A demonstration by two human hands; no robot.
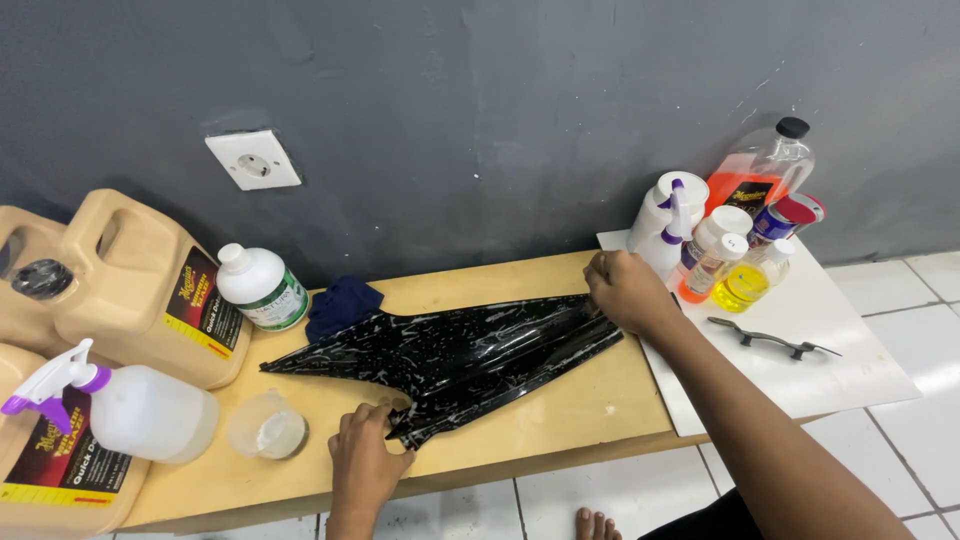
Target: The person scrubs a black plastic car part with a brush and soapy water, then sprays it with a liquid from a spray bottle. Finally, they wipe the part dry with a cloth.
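1. A long black panel [455,350] with pale marbled streaks lies flat along a low wooden bench [560,420], its narrow tip pointing left.
2. The left hand [365,458] pinches the panel's near lower edge, fingers closed on it.
3. The right hand [628,290] presses down on the panel's wide right end, fingers curled over the edge; whether it truly grips or only holds it down cannot be told.
4. A dark blue cloth [342,305] sits just behind the panel, against the grey wall [480,120].
5. A small clear cup [267,427] stands near the left hand.
6. Left of it lie a spray bottle [130,408], a white bottle [262,288] and tan jugs [125,285].
7. On a white board [850,360] at the right stand several bottles [735,250], with a dark handle part [772,340] lying apart from them.
8. Bare toes [597,524] show on the tiled floor [570,500].
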